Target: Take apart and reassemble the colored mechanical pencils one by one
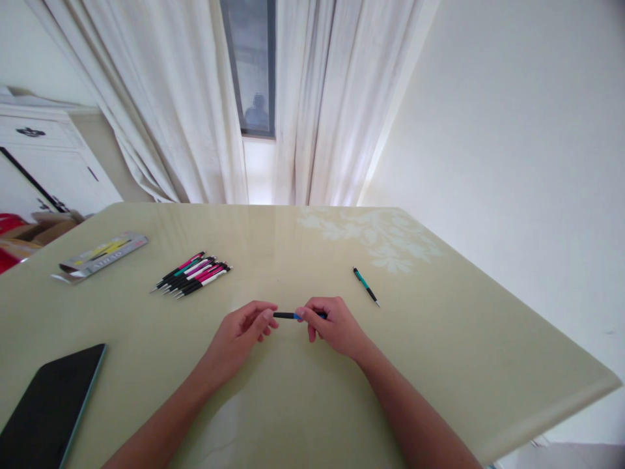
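A blue and black pen [286,315] is held level between my two hands, just above the table. My left hand [245,327] pinches its tip end with thumb and fingers; the very tip is hidden. My right hand [334,324] is closed around the other half, where a bit of blue shows by the thumb. To the right of my right hand, a teal and black pen [366,286] lies alone on the table. Beyond my left hand, several pens [193,275] with pink, white, purple and teal barrels lie side by side in a slanted group.
The pale table [303,417] fills the lower view. An opened pen box [105,255] lies at the far left, and a dark tablet [53,407] near the left edge. Behind stand a white cabinet [43,150] and curtains [195,98]; a wall [517,163] rises at right.
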### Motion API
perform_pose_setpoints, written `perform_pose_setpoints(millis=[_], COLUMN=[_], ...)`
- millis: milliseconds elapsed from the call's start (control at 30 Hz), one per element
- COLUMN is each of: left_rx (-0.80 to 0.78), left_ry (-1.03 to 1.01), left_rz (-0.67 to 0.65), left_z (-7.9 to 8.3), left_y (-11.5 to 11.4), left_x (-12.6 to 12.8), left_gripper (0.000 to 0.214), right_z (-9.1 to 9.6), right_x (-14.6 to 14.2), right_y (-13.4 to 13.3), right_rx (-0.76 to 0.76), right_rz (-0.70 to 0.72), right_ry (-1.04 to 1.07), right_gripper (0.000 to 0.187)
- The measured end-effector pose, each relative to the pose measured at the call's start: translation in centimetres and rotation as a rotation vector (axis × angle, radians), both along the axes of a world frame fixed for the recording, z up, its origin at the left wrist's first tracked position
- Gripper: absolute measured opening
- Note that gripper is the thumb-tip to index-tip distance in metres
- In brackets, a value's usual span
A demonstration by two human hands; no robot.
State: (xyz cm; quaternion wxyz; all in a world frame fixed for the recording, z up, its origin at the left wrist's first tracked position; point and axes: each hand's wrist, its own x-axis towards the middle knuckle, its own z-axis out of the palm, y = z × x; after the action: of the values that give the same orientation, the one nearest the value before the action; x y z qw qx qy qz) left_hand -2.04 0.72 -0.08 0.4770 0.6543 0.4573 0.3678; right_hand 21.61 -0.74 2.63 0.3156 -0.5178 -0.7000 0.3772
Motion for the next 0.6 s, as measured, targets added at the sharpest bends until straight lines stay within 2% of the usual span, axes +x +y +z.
perform_pose_setpoints(millis=[100,267,433,600], left_rx=[-0.007,0.006,0.017,0.076], left_ry=[0.025,0.013,0.050,0.038], left_rz=[-0.049,-0.017,-0.051,-0.009], left_z=[0.08,0.21,0.54,0.58], left_y=[0.02,-0.20,-0.42,-0.74], left_x=[-0.01,-0.12,-0.05,0.09], left_gripper=[0.039,0.035,0.039,0.031], right_z=[0.19,0.35,0.27,0.31], right_x=[0.07,0.16,0.10,0.04], right_y=[-0.03,0.00,-0.05,-0.04], right_rx=[0.001,-0.073,-0.011,-0.164], right_rz=[0.002,0.000,0.000,-0.011], right_ry=[0.000,0.043,0.035,0.168], right_gripper=[0.040,0.038,0.042,0.039])
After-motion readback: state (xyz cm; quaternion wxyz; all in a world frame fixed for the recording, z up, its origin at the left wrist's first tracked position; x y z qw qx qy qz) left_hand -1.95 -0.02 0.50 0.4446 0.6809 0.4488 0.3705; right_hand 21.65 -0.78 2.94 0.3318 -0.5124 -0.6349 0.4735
